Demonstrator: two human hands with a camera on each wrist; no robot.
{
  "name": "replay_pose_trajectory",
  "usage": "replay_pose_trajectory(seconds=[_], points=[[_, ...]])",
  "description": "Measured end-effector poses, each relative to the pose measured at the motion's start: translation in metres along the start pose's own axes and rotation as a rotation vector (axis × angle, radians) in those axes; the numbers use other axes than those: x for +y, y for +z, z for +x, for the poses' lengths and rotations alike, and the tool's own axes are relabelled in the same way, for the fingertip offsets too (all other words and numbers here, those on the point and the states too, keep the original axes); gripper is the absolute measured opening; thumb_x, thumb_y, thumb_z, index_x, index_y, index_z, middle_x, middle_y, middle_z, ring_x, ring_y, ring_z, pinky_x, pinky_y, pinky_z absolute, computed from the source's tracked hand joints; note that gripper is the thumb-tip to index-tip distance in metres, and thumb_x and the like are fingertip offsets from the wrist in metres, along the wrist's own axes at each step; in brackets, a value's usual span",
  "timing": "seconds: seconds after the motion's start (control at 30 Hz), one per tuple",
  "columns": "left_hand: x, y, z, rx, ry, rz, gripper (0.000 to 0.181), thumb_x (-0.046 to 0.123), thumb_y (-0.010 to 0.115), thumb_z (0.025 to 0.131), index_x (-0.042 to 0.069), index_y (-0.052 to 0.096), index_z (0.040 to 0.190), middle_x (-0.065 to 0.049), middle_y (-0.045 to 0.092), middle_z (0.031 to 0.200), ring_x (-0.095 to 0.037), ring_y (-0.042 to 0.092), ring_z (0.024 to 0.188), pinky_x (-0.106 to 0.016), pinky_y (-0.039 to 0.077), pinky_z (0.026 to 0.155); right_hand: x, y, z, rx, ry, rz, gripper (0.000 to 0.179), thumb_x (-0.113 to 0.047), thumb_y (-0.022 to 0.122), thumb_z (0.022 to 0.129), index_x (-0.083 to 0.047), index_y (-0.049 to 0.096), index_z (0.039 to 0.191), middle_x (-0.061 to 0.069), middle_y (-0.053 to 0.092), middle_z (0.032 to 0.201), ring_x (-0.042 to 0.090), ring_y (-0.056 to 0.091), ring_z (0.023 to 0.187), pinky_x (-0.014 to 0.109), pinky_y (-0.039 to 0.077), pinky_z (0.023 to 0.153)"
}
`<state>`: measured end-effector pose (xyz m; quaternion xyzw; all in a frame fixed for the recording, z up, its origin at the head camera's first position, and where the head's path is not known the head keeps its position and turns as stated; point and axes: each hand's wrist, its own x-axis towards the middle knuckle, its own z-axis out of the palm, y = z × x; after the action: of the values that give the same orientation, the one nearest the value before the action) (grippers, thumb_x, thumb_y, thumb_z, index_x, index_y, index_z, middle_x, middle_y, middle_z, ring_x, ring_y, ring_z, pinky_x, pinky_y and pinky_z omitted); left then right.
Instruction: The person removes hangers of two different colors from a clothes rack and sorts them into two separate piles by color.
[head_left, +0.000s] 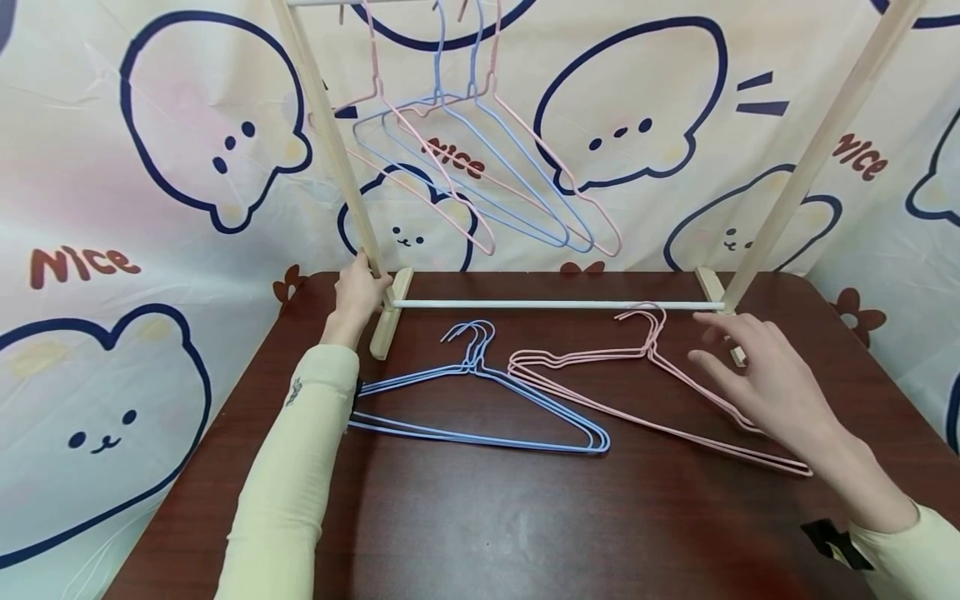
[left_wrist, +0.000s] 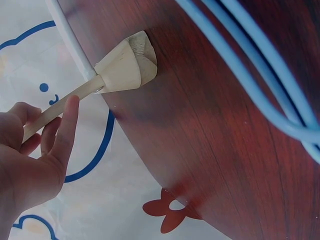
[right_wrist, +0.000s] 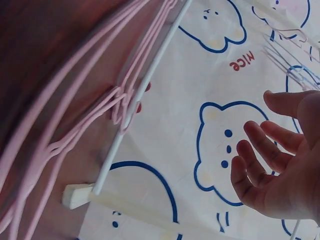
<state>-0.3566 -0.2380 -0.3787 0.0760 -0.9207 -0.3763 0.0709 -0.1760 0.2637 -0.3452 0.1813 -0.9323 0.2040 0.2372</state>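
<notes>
In the head view my left hand (head_left: 360, 296) grips the left wooden post (head_left: 330, 142) of a clothes rack near its foot (head_left: 386, 329). The left wrist view shows fingers and thumb around that post (left_wrist: 62, 105). My right hand (head_left: 765, 375), fingers apart and relaxed, hovers above the pink hangers (head_left: 652, 429), near the base of the right post (head_left: 817, 150). Nothing is in this right hand (right_wrist: 280, 160) in the right wrist view. Blue hangers (head_left: 480, 446) lie stacked on the table beside my left forearm. Several pink and blue hangers (head_left: 442, 100) hang from the rack's top bar.
A white lower bar (head_left: 555, 305) joins the rack's two feet along the back of the brown table (head_left: 465, 533). Behind it hangs a cloth backdrop (head_left: 67, 192) with bear drawings. A black patch (head_left: 836, 542) lies near my right sleeve.
</notes>
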Motion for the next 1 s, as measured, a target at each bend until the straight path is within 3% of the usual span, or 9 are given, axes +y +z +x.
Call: replay_pose_trajectory(seconds=[0.23, 0.43, 0.7, 1.0], points=[[-0.001, 0.001, 0.0, 0.002, 0.005, 0.002, 0.049, 0.018, 0.052, 0.101, 0.007, 0.036, 0.146, -0.025, 0.06, 0.124, -0.04, 0.066, 0.108, -0.038, 0.062, 0.069, -0.017, 0.0, 0.016, 0.005, 0.04, 0.026, 0.052, -0.013, 0.077, 0.086, -0.009, 0.059, 0.135, 0.007, 0.065, 0.1, 0.021, 0.046, 0.087, 0.033, 0.033, 0.069], [-0.001, 0.001, 0.002, 0.004, 0.007, 0.007, 0.045, 0.018, 0.053, 0.101, 0.004, 0.04, 0.142, -0.026, 0.059, 0.124, -0.041, 0.065, 0.108, -0.036, 0.062, 0.067, -0.03, -0.001, 0.031, 0.028, 0.038, 0.075, 0.054, -0.015, 0.074, 0.088, -0.009, 0.055, 0.139, 0.01, 0.063, 0.104, 0.028, 0.052, 0.099, 0.04, 0.037, 0.076], [-0.003, -0.001, 0.002, 0.006, -0.007, 0.018, 0.044, 0.017, 0.054, 0.101, 0.003, 0.041, 0.14, -0.028, 0.059, 0.123, -0.042, 0.066, 0.108, -0.037, 0.062, 0.068, -0.047, 0.004, 0.052, 0.068, 0.016, 0.069, 0.06, -0.016, 0.074, 0.089, -0.011, 0.051, 0.144, 0.012, 0.063, 0.105, 0.027, 0.057, 0.099, 0.042, 0.048, 0.075], [0.0, 0.001, 0.002, -0.005, -0.008, 0.016, 0.043, 0.017, 0.052, 0.101, 0.003, 0.042, 0.139, -0.027, 0.06, 0.123, -0.043, 0.064, 0.11, -0.039, 0.062, 0.071, -0.059, 0.005, 0.074, 0.085, -0.005, 0.085, 0.068, -0.016, 0.074, 0.089, -0.013, 0.043, 0.149, 0.014, 0.061, 0.106, 0.029, 0.063, 0.092, 0.048, 0.053, 0.078]])
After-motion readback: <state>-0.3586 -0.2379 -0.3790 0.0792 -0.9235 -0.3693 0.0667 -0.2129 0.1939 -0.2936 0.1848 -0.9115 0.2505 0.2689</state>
